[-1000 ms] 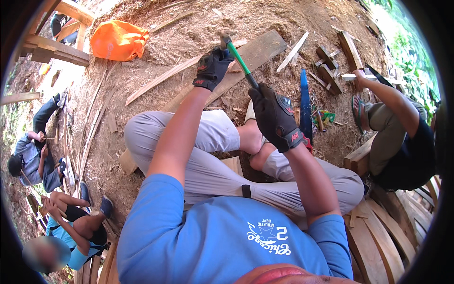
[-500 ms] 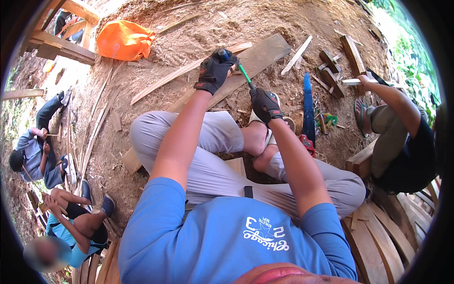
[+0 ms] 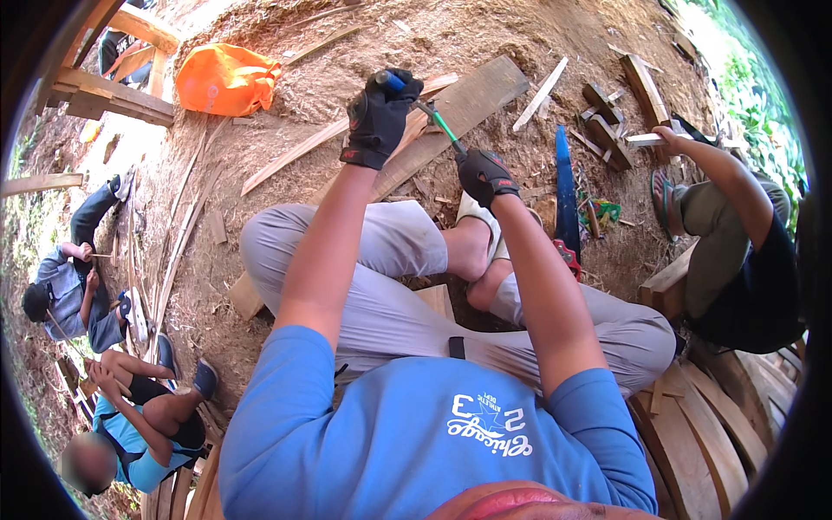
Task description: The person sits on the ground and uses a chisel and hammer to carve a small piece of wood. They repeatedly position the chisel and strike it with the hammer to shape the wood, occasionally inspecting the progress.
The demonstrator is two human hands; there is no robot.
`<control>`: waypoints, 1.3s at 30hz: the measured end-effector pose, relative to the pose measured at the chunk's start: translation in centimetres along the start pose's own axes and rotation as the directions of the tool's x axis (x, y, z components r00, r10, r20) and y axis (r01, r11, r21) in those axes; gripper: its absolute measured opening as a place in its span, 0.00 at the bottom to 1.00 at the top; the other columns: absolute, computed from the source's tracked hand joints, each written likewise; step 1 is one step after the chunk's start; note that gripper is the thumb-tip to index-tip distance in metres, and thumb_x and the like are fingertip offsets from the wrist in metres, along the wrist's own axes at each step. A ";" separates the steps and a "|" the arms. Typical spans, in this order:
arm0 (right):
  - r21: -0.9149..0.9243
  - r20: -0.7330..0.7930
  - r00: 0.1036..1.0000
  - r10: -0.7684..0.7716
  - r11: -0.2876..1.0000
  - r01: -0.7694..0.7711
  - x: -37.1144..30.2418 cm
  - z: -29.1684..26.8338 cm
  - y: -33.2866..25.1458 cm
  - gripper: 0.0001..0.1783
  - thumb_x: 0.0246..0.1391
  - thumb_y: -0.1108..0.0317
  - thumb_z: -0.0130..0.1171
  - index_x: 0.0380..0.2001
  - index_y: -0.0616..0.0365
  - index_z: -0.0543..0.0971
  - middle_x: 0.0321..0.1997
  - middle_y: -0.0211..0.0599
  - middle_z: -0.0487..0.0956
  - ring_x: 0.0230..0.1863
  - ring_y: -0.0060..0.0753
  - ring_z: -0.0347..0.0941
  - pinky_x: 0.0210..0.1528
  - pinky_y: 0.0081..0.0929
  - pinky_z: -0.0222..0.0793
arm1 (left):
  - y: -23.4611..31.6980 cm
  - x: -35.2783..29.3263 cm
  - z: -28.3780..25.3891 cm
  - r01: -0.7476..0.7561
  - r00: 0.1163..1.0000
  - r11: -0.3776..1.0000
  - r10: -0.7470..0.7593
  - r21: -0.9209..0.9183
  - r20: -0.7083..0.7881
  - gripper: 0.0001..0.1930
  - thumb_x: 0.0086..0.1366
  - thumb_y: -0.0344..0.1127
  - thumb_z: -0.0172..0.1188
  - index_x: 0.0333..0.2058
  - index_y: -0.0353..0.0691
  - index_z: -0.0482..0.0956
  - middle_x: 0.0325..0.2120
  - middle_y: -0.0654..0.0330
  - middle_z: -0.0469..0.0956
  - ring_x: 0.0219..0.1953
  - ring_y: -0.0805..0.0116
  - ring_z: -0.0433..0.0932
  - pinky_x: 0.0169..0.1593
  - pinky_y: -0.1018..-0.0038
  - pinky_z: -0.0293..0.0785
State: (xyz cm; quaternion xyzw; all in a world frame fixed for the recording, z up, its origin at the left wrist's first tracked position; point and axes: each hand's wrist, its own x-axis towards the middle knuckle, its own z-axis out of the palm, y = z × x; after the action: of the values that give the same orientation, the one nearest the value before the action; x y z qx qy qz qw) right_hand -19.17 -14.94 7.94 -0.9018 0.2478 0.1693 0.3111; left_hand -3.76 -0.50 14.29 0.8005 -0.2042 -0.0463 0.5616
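Observation:
My left hand point(image 3: 378, 126), in a black glove, is closed around a tool with a blue handle point(image 3: 390, 82). The handle's end sticks out above the fist; the tool's working end is hidden. In my gloved right hand point(image 3: 485, 178) is a hammer with a green shaft point(image 3: 446, 127), its head close beside my left hand. Both hands are above a wide wooden plank point(image 3: 481, 100), which lies slanted on the ground beyond my crossed legs. A thin pale wood strip point(image 3: 295, 156) lies along the plank's left side.
A handsaw with a blue blade point(image 3: 566, 186) and red handle lies right of my feet. Wooden blocks point(image 3: 609, 141) lie further right, near a seated person holding a pale stick point(image 3: 646, 139). Two people sit at left. An orange bag point(image 3: 227, 80) rests at far left on shaving-strewn ground.
My left hand has shifted left and slightly away with the blue-handled tool. The hammer stays nearly in place, and a gap now shows between its head and the blue handle.

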 end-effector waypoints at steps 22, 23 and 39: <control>0.083 -0.004 0.996 0.087 0.993 -0.086 1.9 2.3 2.5 0.30 0.72 0.49 0.45 0.37 0.67 0.84 0.31 0.57 0.83 0.29 0.57 0.82 0.34 0.50 0.78 | -6.0 -0.7 1.3 0.158 0.974 0.984 -0.168 0.080 0.149 0.17 0.66 0.46 0.70 0.47 0.41 0.84 0.42 0.59 0.86 0.45 0.64 0.83 0.53 0.66 0.77; 0.069 -0.037 0.998 0.055 0.996 -0.053 2.0 2.6 2.6 0.31 0.73 0.49 0.45 0.34 0.69 0.83 0.25 0.55 0.83 0.20 0.52 0.82 0.25 0.47 0.79 | -6.0 -0.8 1.4 0.167 0.974 0.985 -0.172 0.047 0.150 0.18 0.66 0.47 0.69 0.47 0.41 0.84 0.42 0.58 0.87 0.45 0.62 0.84 0.53 0.64 0.77; 0.146 -0.030 0.994 0.104 0.984 -0.099 1.1 -0.1 1.2 0.30 0.70 0.47 0.45 0.39 0.62 0.87 0.41 0.60 0.85 0.46 0.64 0.83 0.47 0.53 0.77 | -6.9 0.0 0.9 0.141 0.971 0.982 -0.162 0.126 0.178 0.18 0.66 0.51 0.70 0.45 0.45 0.85 0.38 0.60 0.86 0.42 0.66 0.83 0.51 0.65 0.77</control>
State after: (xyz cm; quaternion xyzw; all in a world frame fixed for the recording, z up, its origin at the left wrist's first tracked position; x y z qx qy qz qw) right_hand -18.93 -16.22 6.96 -0.8660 0.3107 0.1497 0.3620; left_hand -2.13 0.66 7.62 0.8363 -0.1965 -0.1527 0.4886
